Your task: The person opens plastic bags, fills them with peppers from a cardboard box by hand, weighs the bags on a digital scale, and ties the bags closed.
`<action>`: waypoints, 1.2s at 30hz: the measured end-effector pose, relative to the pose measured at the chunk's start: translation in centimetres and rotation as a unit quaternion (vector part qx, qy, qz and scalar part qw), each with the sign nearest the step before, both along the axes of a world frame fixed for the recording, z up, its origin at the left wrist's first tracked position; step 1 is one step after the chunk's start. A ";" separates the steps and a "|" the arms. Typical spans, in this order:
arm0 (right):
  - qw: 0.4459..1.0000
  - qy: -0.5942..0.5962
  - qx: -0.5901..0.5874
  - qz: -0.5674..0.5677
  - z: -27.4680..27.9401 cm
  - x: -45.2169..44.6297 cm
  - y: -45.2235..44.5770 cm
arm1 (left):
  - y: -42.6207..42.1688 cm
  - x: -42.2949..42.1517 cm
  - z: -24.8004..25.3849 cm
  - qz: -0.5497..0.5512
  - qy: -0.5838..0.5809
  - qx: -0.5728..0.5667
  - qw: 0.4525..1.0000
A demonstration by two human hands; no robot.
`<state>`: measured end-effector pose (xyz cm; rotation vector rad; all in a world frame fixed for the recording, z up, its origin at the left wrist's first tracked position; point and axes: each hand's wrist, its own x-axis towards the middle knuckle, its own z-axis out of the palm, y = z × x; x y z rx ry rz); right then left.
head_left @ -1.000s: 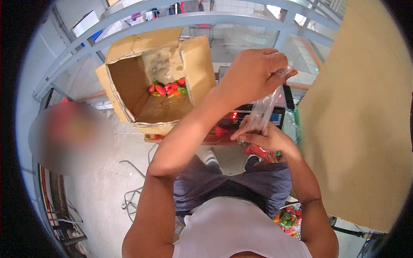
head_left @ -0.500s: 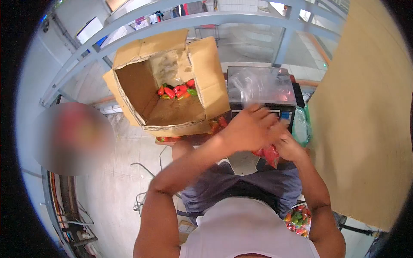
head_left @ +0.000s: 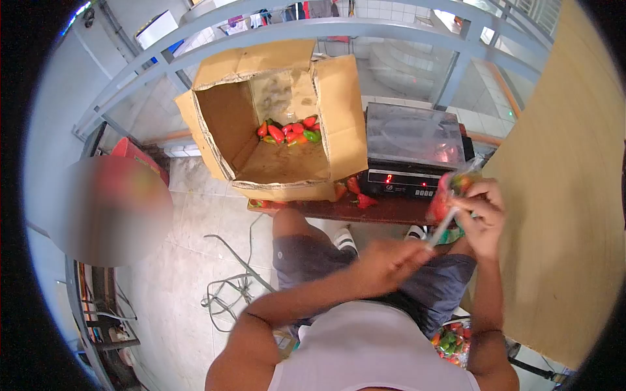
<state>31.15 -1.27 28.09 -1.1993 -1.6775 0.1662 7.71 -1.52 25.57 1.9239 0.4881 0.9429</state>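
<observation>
My right hand [head_left: 484,218] is closed around the neck of a clear plastic bag of peppers [head_left: 450,192], red with some green, in front of the scale's right end. From that grip a twisted strip of the bag's plastic [head_left: 445,228] runs down to my left hand [head_left: 394,260], whose fingers are closed on its end; motion blurs them a little. A digital scale [head_left: 414,143] with a bare steel plate and lit red digits stands beyond my hands. Left of it, an open cardboard box [head_left: 218,130] lies tilted toward me with several red and green peppers [head_left: 290,132] inside.
Loose red peppers [head_left: 365,201] lie on the low dark red bench [head_left: 398,210] before the scale. A large cardboard sheet [head_left: 554,195] rises on my right. Bagged peppers [head_left: 452,342] sit by my right hip. Green strapping [head_left: 231,290] is tangled on the floor, left. A metal railing [head_left: 326,27] runs behind.
Both hands have drawn back from the scale. The bag of peppers has been raised to the right in my right hand, while my left hand has moved down, stretching the bag's plastic between them.
</observation>
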 end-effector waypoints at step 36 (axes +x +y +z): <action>0.955 0.243 -0.144 0.094 -9.5 -6.7 1.7 | 6.1 -5.3 -5.3 0.088 0.191 0.170 0.963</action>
